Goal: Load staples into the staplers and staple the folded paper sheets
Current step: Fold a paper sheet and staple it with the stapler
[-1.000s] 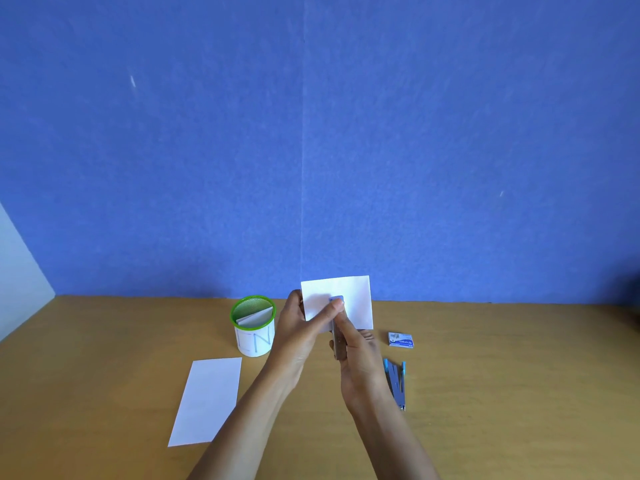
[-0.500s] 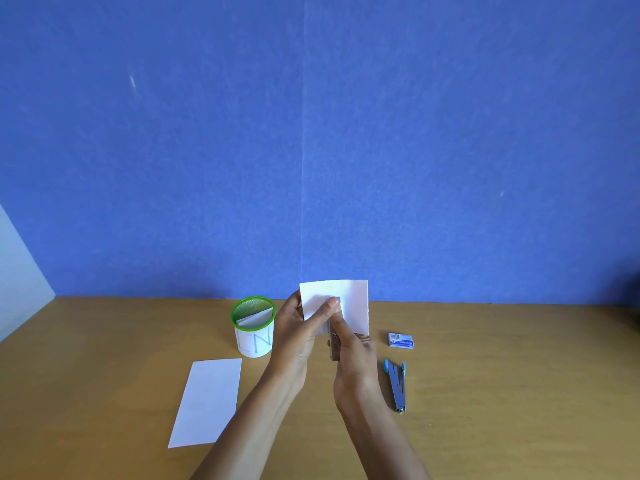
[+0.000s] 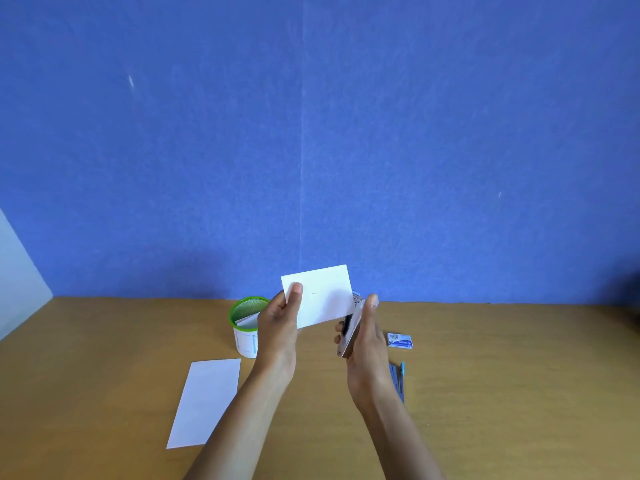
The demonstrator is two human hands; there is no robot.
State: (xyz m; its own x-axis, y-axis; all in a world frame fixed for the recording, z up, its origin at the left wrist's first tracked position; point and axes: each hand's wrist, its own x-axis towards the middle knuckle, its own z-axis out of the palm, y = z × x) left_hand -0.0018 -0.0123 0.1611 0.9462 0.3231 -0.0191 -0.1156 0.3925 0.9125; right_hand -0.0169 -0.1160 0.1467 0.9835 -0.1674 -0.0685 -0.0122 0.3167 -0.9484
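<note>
We see a tan wooden table (image 3: 104, 393) running back to a blue, felt-like wall (image 3: 450, 133), which has a faint vertical seam near its middle. Left of centre on the table, near the wall, stands a round cup (image 3: 244, 344) with a green mesh rim and a white body. At the far left a pale white panel (image 3: 17, 271) slants down to the table. We cannot identify the dark blur (image 3: 627, 292) at the right edge.

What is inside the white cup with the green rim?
Inside the cup, a folded white sheet stands tilted. The cup's bottom is hidden by its wall, and the left hand covers its right side, so anything else there cannot be seen.
</note>
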